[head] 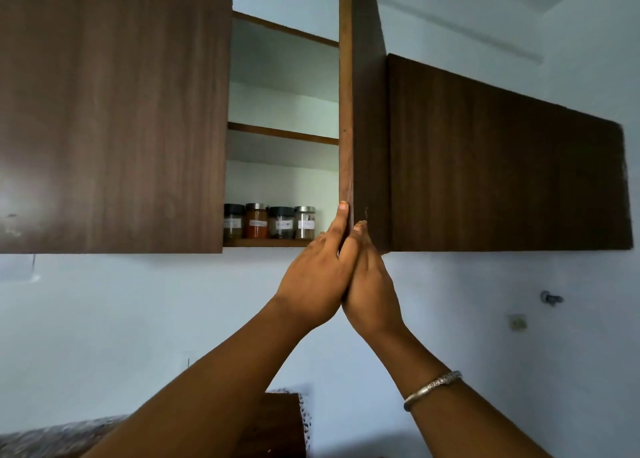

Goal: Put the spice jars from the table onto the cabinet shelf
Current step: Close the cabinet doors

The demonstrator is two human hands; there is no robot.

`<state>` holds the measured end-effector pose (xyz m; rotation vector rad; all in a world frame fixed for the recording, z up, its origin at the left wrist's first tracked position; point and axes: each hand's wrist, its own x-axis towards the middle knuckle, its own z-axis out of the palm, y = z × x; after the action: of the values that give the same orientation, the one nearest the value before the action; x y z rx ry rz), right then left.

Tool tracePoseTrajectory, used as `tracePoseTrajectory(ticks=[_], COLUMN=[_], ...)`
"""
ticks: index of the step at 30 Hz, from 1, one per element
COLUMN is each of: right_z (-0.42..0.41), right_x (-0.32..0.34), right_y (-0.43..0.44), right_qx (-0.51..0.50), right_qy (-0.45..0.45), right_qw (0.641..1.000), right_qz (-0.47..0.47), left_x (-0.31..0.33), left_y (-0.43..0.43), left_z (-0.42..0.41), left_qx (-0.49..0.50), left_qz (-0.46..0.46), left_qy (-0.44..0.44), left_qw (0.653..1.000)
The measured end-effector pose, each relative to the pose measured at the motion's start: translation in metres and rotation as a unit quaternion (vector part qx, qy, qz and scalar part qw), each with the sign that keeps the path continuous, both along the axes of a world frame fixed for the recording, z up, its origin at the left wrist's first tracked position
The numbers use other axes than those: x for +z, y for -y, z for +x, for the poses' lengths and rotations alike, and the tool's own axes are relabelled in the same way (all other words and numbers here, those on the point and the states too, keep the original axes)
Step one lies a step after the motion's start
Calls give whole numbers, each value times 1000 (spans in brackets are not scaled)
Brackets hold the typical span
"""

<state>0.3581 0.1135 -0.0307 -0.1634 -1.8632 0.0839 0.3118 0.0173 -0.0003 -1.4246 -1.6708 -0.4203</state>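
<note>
Several spice jars stand in a row on the bottom cabinet shelf (266,242): a black-lidded jar of brownish spice (232,221), a steel-lidded jar of red spice (257,220), a black-lidded jar (281,222) and a steel-lidded jar (304,222). The open cabinet door (345,111) faces me edge-on. My left hand (315,277) lies flat on its inner side at the bottom corner, one finger running up the edge. My right hand (370,284) presses the outer side. Together they clasp the door between them. Neither hand holds a jar.
A closed brown door (110,111) is on the left and a closed cabinet (502,166) on the right. The upper shelf (282,133) holds nothing visible. A wall tap (551,298) and socket (518,323) sit lower right. A patterned tabletop (52,437) shows bottom left.
</note>
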Motion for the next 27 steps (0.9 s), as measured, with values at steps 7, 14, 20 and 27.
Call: tracePoseTrajectory(ticks=[7, 14, 20, 27], right_z=[-85, -180, -246, -310], right_x=[10, 21, 19, 2], right_y=[51, 63, 46, 5], right_qx=[-83, -207, -211, -216], right_qy=[92, 189, 150, 54], right_qw=[992, 960, 966, 975], right_qz=[20, -7, -18, 9], left_x=[10, 18, 12, -2], left_y=[33, 48, 35, 7], left_z=[-88, -167, -230, -287], left_qx=[12, 109, 158, 194], left_qz=[-34, -87, -39, -5], left_qy=[162, 145, 112, 57], left_qw=[986, 980, 980, 979])
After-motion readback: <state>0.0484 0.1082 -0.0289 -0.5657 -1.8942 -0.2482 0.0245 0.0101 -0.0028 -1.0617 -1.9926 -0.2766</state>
